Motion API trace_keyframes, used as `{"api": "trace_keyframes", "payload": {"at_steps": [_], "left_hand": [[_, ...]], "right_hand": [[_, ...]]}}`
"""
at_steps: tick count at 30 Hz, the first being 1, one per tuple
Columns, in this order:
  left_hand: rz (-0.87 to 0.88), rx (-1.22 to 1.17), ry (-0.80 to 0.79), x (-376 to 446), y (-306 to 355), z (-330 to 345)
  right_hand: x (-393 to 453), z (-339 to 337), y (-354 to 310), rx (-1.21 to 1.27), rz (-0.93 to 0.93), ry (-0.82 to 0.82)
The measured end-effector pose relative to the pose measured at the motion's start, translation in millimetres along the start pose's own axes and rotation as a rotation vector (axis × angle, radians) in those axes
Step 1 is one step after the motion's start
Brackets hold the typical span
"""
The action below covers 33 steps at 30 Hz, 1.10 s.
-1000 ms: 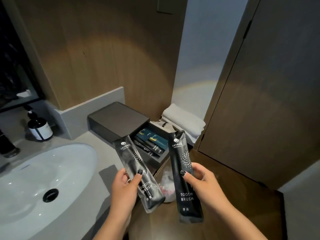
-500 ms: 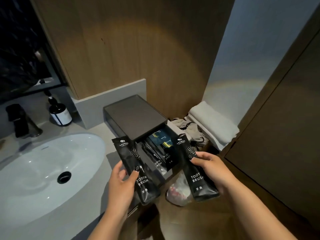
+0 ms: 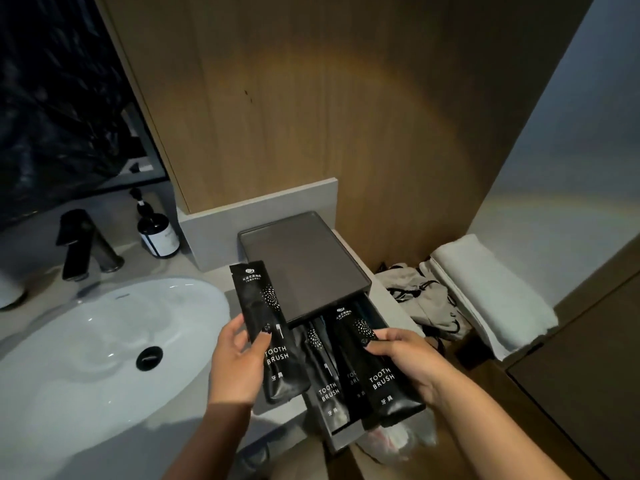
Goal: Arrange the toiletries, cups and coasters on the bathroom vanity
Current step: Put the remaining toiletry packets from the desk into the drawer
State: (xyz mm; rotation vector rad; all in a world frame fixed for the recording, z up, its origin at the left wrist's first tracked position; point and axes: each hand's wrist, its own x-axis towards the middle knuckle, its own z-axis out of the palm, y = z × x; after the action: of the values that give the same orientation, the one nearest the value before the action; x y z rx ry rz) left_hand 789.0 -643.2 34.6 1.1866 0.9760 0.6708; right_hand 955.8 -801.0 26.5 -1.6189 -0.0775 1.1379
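My left hand [image 3: 239, 362] grips one toothbrush packet [image 3: 268, 327]. My right hand [image 3: 405, 358] grips another packet [image 3: 367, 358] over the open drawer [image 3: 341, 441], where more packets [image 3: 325, 379] lie.

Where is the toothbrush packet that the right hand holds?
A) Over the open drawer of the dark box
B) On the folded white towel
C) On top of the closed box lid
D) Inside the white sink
A: the right hand lowers its toothbrush packet over the open drawer, beside other packets.
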Motion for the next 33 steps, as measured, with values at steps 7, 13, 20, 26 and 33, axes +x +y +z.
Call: {"api": "trace_keyframes", "payload": {"at_steps": [7, 13, 20, 26, 33], "left_hand": [[0.006, 0.020, 0.203, -18.8, 2.1, 22.4], [-0.054, -0.115, 0.407, -42.8, -9.6, 42.5], [-0.056, -0.192, 0.570, -80.7, -31.2, 35.9], [-0.076, -0.208, 0.589, -85.5, -34.7, 33.2], [-0.080, -0.206, 0.532, -84.2, -35.3, 29.3]], "right_hand": [[53.9, -0.3, -11.4, -0.162, 0.022, -0.208], [70.2, 5.7, -15.9, -0.225, -0.012, -0.321], [75.0, 34.8, 7.2, -0.337, -0.079, -0.232], [80.5, 40.9, 7.1, -0.409, -0.143, -0.199], [86.4, 37.9, 3.9, -0.576, -0.201, -0.222]]}}
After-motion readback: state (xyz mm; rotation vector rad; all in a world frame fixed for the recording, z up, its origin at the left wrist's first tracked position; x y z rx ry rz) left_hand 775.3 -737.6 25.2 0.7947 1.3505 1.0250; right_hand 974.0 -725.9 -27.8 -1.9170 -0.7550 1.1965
